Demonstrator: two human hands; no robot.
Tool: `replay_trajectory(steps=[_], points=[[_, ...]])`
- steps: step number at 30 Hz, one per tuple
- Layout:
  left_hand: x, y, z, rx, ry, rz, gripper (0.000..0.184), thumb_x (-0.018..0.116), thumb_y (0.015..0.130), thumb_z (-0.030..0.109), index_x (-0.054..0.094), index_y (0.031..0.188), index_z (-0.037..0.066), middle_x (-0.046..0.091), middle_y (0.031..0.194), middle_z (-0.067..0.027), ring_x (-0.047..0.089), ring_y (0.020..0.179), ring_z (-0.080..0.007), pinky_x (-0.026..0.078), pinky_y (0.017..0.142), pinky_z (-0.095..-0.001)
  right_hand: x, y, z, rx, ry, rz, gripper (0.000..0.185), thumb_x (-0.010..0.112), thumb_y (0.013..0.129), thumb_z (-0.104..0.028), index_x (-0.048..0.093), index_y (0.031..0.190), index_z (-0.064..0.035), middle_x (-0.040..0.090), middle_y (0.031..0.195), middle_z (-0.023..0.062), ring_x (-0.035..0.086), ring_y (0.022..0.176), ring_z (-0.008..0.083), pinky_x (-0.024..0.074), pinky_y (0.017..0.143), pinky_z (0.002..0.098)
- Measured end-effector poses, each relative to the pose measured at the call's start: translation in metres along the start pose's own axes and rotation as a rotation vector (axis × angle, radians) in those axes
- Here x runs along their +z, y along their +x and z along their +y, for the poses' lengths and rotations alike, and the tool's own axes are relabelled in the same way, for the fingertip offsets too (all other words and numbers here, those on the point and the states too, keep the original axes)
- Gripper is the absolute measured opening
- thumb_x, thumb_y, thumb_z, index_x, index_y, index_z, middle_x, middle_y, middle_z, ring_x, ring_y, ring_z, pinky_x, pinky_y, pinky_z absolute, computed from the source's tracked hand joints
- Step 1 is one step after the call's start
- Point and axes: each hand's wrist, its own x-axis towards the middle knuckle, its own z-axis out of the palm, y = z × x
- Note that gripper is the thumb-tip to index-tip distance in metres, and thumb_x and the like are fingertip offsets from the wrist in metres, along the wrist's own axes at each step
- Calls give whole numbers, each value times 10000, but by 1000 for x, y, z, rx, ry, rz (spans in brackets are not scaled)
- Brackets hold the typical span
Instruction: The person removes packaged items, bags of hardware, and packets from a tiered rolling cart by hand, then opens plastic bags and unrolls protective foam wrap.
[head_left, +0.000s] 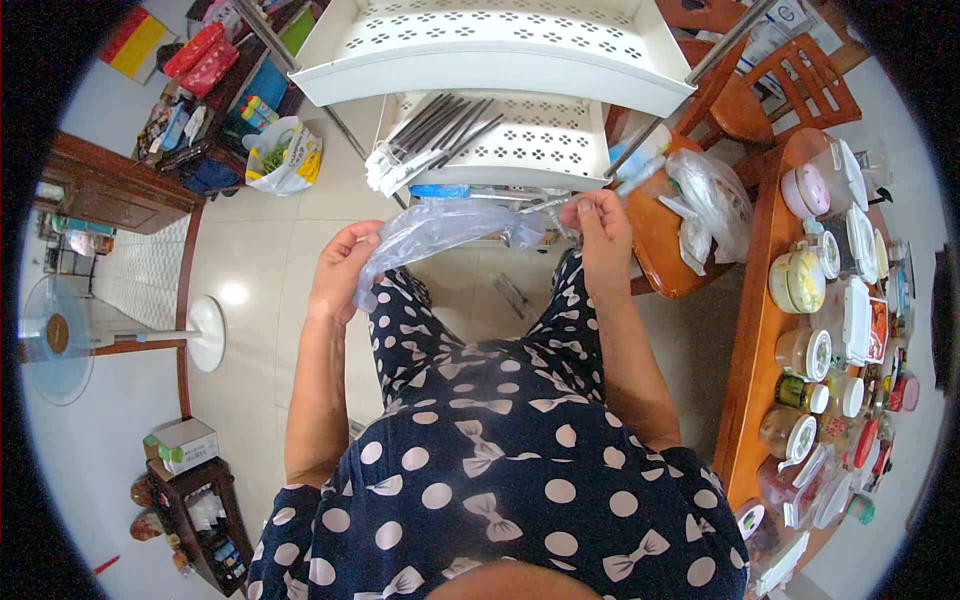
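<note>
A clear, crumpled plastic bag (440,228) stretches between my two hands, above my knees. My left hand (345,265) pinches its left end, which hangs down over my thigh. At the other side my right hand (603,235) has its fingers pressed together on the bag's thin right end. Just beyond the bag is a white rack with perforated trays; its lower tray (545,145) holds several dark sticks (450,125) with white wrapping at their near end. A blue packet (440,191) lies below that tray.
On the right, a wooden table (745,400) bears many jars and containers. A wooden chair (665,250) holds plastic bags (715,200). A white-and-yellow bag (285,158) stands on the floor at the left, with a fan (205,333) nearer. Clear wrapping (512,296) lies between my feet.
</note>
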Motion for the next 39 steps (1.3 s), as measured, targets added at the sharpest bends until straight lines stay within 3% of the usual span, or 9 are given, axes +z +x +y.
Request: replay_trajectory(steps=[12,15,18,19,24,31,34,37,39], points=[[-34,13,-46,-47,245,-53,150,629,885,175,643,873,26,634,747,9,538,624,-60,429,594,-197,9,2,-12,123,196,16,136,423,969,-137,504,945,-30,630,844,86,614,737,142,457,685,249],[-39,17,-55,-39,478,-86,198,602,905,210,628,970,25,632,820,13,541,722,-56,443,674,-211,14,-1,-17,149,158,-52,144,419,972,-147,495,951,-26,628,844,95,625,751,147,458,659,251],[-28,26,-63,344,480,172,256,594,910,224,609,1045,7,620,898,-8,538,764,-57,449,709,-219,24,-4,-13,130,194,-129,143,412,975,-151,481,964,-27,621,854,101,631,758,149,457,638,248],[-20,21,-50,368,554,186,291,578,918,223,583,1109,4,601,971,-28,533,824,-64,453,746,-224,28,-5,-11,123,231,-155,141,409,977,-152,476,969,-28,618,857,103,633,758,150,456,631,246],[48,-19,-18,275,239,-230,312,633,870,149,563,1143,14,610,940,-13,538,767,-79,442,698,-221,52,-15,-13,113,92,-251,122,408,977,-140,453,995,-27,598,887,96,634,742,154,491,674,251],[81,-18,-28,293,390,-213,232,621,872,100,604,1086,14,617,887,11,523,716,-41,437,636,-194,65,-23,-19,155,86,-371,96,435,965,-104,459,994,-15,577,957,91,622,782,142,498,749,237],[72,-9,-38,217,316,-152,168,606,881,92,630,1026,13,624,814,23,522,665,-38,438,606,-192,62,-18,-10,-64,-26,-278,112,503,931,-101,487,1002,-16,576,956,84,607,838,158,490,752,268],[69,-6,-40,217,208,-94,124,591,888,79,641,984,18,624,782,28,524,654,-31,438,600,-185,55,-18,-26,-678,-794,46,159,561,890,-108,514,1010,-16,586,951,89,591,879,167,479,743,301],[70,-8,-37,230,190,-37,108,584,890,67,641,970,22,622,793,27,525,672,-22,439,612,-179,51,-27,-27,-643,-707,-50,188,594,862,-113,524,1005,-14,586,939,86,581,853,163,468,740,308]])
